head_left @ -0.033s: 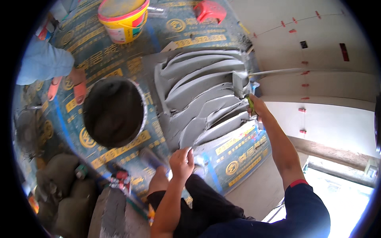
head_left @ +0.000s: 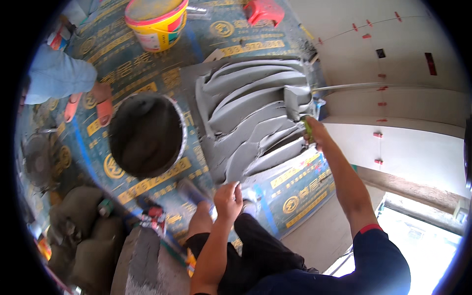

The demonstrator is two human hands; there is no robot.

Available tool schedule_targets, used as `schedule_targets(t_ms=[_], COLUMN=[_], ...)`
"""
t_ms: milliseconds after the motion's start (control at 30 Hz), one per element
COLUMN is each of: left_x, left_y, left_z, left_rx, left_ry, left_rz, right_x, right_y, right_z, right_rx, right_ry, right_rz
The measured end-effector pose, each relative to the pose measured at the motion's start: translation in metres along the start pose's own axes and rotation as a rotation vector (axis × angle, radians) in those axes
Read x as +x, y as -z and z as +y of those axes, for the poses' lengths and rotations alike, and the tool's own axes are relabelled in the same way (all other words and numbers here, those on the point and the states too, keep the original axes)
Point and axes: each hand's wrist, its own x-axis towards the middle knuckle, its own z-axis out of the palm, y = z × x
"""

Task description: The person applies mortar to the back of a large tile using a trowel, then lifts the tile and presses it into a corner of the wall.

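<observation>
- Yellow, pink-rimmed bucket [head_left: 156,30]: stands upright on printed floor covering [head_left: 110,61].
- Red stool [head_left: 265,12]: lies right of the bucket.
- Orange sandals [head_left: 104,113]: worn by another person [head_left: 61,73].
- Dark sacks [head_left: 81,211]: lower left.
- Red clips [head_left: 377,134]: dot the wall [head_left: 344,140].

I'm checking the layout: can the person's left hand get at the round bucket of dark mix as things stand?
Probably yes, perhaps with a lean: the left hand shows no tool, the round bucket stands open, and mostly bare floor covering lies between them.

Gold-printed green floor covering [head_left: 295,196], pale wall [head_left: 339,59], red tabs [head_left: 377,135], bright daylight [head_left: 418,250] lower right
</observation>
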Motion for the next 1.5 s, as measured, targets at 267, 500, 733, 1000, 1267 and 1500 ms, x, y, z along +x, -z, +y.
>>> schedule_targets(t_ms=[267,500,733,1000,1267,1500], left_x=[-0.126,-0.169,-0.145,-0.111,-0.138,-0.132], left_y=[0.090,0.095,0.095,0.082,0.053,0.038], left_z=[0.024,0.033,0.020,0.034,0.035,0.036], left_rx=[0.397,0.674,0.737,0.748,0.696,0.792], left_ry=[0.289,0.513,0.569,0.704,0.737,0.754], left_rz=[-0.246,-0.464,-0.615,-0.619,-0.526,-0.605], right_x=[-0.135,-0.047,-0.159,-0.127,-0.166,-0.197], right_y=[-0.133,0.011,-0.114,0.024,-0.027,-0.029], right_z=[0.075,0.095,0.164,0.156,0.184,0.174], right_rx=[-0.786,-0.923,-0.826,-1.041,-0.536,-0.947], right_ry=[0.467,0.424,0.168,0.167,0.174,0.126], right_rz=[-0.244,0.356,-0.090,0.052,0.132,-0.562])
